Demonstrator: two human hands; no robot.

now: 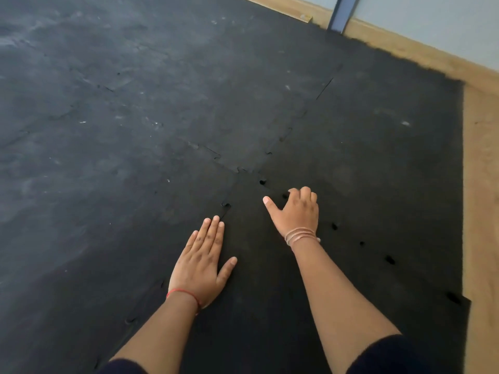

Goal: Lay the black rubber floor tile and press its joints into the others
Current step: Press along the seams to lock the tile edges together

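The black rubber floor tile [259,287] lies in the near middle, among other black interlocking tiles [162,103]. My left hand [201,263] rests flat, fingers together, along the tile's left joint [225,206]. My right hand [295,211] sits near the tile's far right corner, fingers curled down onto the right joint [334,226], thumb stuck out to the left. Small dark gaps show along that right seam, running toward the lower right. Neither hand holds anything.
Laid tiles cover the floor to the left and far side, dusty grey in places. Bare wooden floor [480,184] borders the mat on the right. A pale wall with a wooden skirting [405,41] and a grey metal post [341,12] stand at the far right.
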